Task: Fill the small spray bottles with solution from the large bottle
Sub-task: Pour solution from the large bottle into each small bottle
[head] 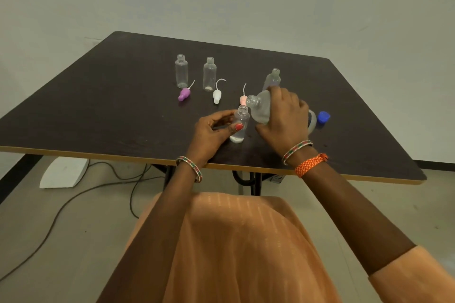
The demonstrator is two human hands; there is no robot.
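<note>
From the head camera: the left hand (214, 130) is wrapped loosely around a small spray bottle (240, 123) standing upright near the front edge of the dark table (103, 96), thumb across its front, fingers curled behind it, and a little clear liquid sits in its bottom. Right beside it, the right hand (283, 118) grips the large bottle (260, 107) from above, fingers closed over its body, the bottle tipped over with its open mouth pointing left, just above and beside the small bottle's neck. No stream of liquid can be made out. A blue cap (323, 117) lies on the table just to the right of that hand. Further back, three more small bottles stand uncapped: one at the left (181, 71), one beside it (209, 74), one at the right (273, 79) behind the right hand. Between them and the hands lie three spray tops with thin tubes: purple (184, 94), white (217, 95), pink (243, 99), the pink one partly hidden by the large bottle
</note>
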